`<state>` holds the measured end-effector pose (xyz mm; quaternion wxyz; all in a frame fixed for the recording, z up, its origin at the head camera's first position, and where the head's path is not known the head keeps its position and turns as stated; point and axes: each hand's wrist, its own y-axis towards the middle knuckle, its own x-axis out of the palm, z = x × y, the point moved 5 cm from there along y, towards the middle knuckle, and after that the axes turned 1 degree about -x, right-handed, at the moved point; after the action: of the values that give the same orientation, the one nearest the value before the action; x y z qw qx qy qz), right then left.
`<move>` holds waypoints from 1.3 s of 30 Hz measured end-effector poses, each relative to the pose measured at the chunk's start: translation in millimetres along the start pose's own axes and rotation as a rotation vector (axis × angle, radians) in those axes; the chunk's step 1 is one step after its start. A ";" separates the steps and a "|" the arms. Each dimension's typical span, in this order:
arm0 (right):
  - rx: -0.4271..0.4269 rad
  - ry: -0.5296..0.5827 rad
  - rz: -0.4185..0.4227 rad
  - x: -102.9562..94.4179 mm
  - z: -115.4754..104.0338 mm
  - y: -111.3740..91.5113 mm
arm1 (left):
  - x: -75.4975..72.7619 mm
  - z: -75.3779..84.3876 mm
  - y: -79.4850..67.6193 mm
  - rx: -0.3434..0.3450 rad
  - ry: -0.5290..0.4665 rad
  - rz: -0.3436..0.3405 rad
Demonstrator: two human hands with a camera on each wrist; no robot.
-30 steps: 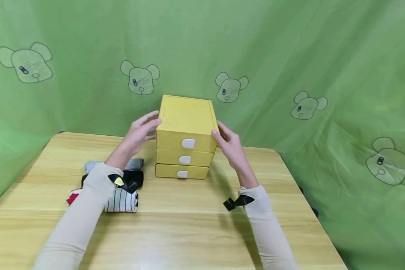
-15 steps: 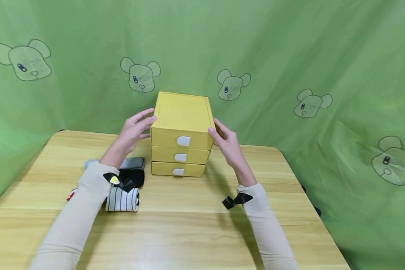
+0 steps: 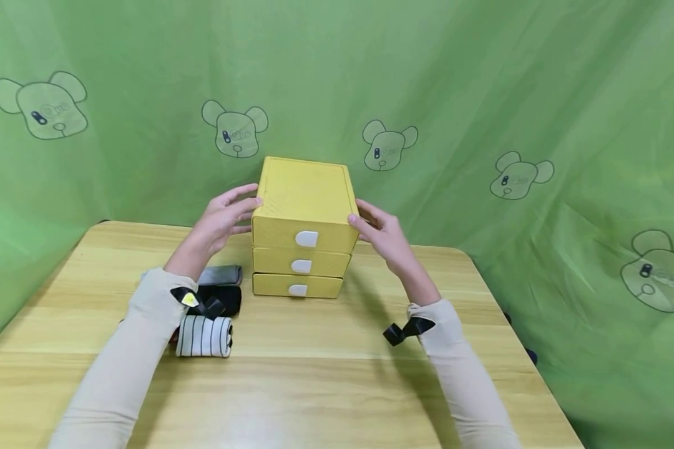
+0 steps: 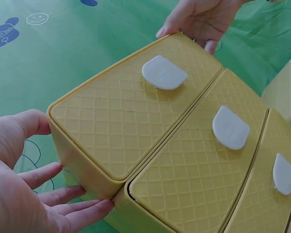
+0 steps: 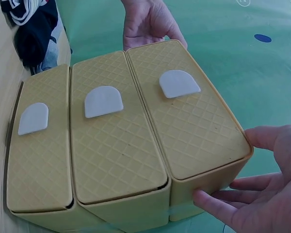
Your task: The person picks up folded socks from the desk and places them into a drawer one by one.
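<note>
A yellow storage box (image 3: pixel 307 190) with three stacked drawers stands at the back of the table. Each drawer front (image 4: pixel 114 119) has a waffle pattern and a white rounded pull tab (image 5: pixel 179 83). All the drawers are in. My left hand (image 3: pixel 218 218) touches the box's left side near the top, thumb at the upper edge and fingers extended along the side. Against the opposite side lies my right hand (image 3: pixel 383 234), its thumb on the upper front corner and its fingers reaching along the side wall.
Left of the box, partly under my left forearm, lie rolled clothes: a striped white roll (image 3: pixel 205 337), a black one (image 3: pixel 221 299) and a grey one (image 3: pixel 220 274). The wooden table (image 3: pixel 292 386) meets a green curtain (image 3: pixel 314 75) with bear-head drawings behind.
The box has shifted slightly left on the table, both hands moving with it. My right forearm has swung a little to the right.
</note>
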<state>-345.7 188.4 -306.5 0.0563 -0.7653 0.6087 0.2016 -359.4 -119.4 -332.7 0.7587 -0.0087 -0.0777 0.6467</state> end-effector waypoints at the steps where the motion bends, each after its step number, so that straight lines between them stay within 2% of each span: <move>1: 0.015 0.005 -0.014 -0.9 -0.9 0.6 | 0.4 0.0 -0.4 0.000 -0.001 0.001; 5: 0.070 0.026 -0.077 -3.9 -6.9 3.4 | 1.1 3.5 -3.7 0.021 0.032 0.024; 8: 0.113 0.016 -0.112 -5.4 -12.9 6.2 | 0.8 10.4 -9.9 0.073 0.090 0.089; 10: 0.143 -0.004 -0.127 -5.7 -16.1 8.6 | 0.9 16.5 -18.7 0.125 0.118 0.171; 13: 0.183 -0.030 -0.141 -4.8 -19.7 13.1 | 3.3 25.2 -37.5 0.217 0.110 0.286; 15: 0.210 -0.040 -0.150 -4.3 -20.3 16.2 | 7.6 28.0 -50.7 0.259 0.092 0.309; 18: 0.250 -0.029 -0.166 -4.4 -18.5 22.0 | 18.4 25.4 -64.1 0.246 0.098 0.237; 24: 0.304 0.062 -0.208 -5.3 -12.5 33.5 | 48.3 0.9 -68.2 0.047 0.207 -0.044; 27: 0.308 0.105 -0.223 -6.0 -12.2 37.0 | 59.0 -12.1 -63.1 -0.042 0.204 -0.147; 31: 0.316 0.111 -0.228 -6.6 -11.8 38.2 | 66.5 -27.1 -52.8 -0.124 0.123 -0.202; 36: 0.329 0.104 -0.228 -7.0 -10.8 34.2 | 74.8 -41.6 -41.1 -0.188 0.009 -0.218; 39: 0.328 0.109 -0.221 -7.1 -9.6 31.3 | 79.9 -45.9 -37.8 -0.202 -0.031 -0.222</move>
<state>-374.6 183.7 -290.1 0.1689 -0.8179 0.5476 0.0505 -304.3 -43.1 -365.1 0.8196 -0.0664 -0.1545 0.5478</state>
